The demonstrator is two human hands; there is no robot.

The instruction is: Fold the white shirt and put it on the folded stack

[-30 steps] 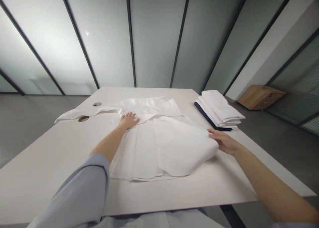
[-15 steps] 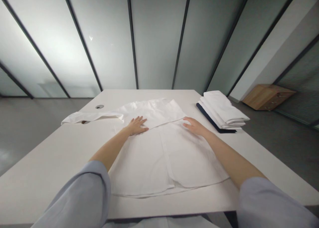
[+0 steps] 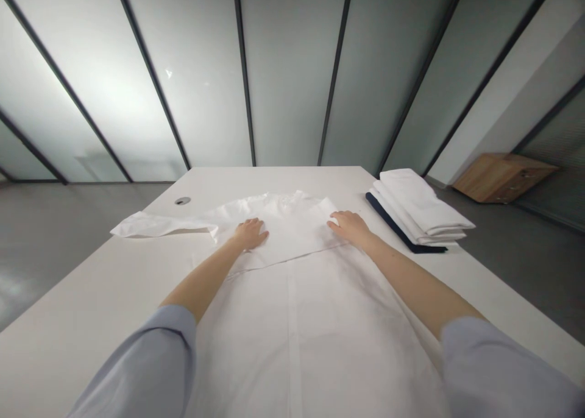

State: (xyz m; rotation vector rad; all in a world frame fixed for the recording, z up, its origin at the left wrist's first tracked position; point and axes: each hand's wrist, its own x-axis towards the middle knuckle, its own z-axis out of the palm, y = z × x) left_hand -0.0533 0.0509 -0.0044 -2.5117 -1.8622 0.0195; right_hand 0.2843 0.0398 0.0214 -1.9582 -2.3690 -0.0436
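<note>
A white long-sleeved garment [image 3: 315, 308], which looks like a shirt or coat, lies spread on the white table [image 3: 91, 308]. Its sleeve [image 3: 159, 224] stretches out to the left, and a straight strip runs down its middle. Across the upper part, a fold or layer edge crosses at a slant. My left hand [image 3: 250, 234] rests on the cloth left of centre, fingers laid on it and thumb apart. On the upper right side, my right hand [image 3: 351, 227] touches the garment with thumb and fingers apart. The lower end runs past the bottom of the view.
A stack of folded white cloth [image 3: 418, 205] lies on a dark folded piece [image 3: 411, 242] at the table's right edge. A round metal cable grommet [image 3: 183, 201] is set into the far left. Beyond the table stand frosted glass panels [image 3: 292, 70] and a wooden cabinet [image 3: 505, 177].
The garment has slid toward me, so its lower hem no longer shows. Its slanting edge now lies nearer to me than my hands. My right hand has shifted slightly left and away from me.
</note>
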